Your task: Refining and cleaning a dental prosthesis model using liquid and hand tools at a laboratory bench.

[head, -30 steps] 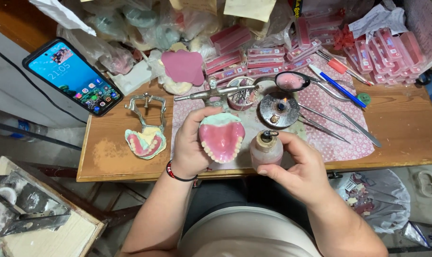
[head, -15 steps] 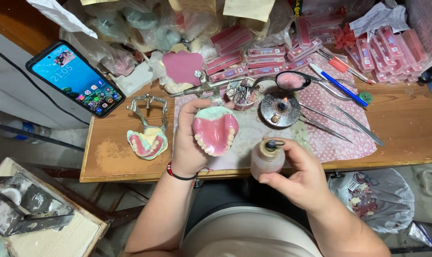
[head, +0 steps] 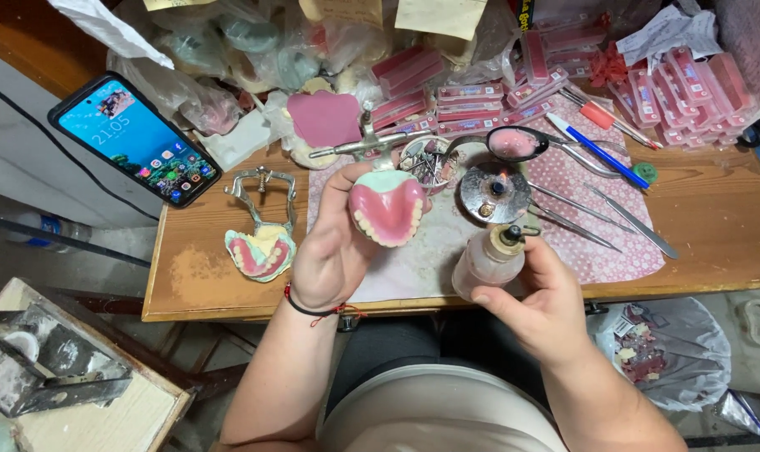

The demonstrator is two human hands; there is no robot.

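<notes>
Got the pink denture (head: pixel 387 209) gripped in my left hand (head: pixel 334 251), held up over the table (head: pixel 187 276), and my right hand (head: pixel 547 305) is wrapped around the little squeeze bottle (head: pixel 487 261). That burner (head: pixel 494 191) sits close, so one careless tilt could probably melt the wax.

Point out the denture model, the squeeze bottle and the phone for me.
denture model (head: pixel 387 209), head view, on its pink palate.
squeeze bottle (head: pixel 483 266), head view, on its translucent body.
phone (head: pixel 134 140), head view, on its lit screen.
</notes>
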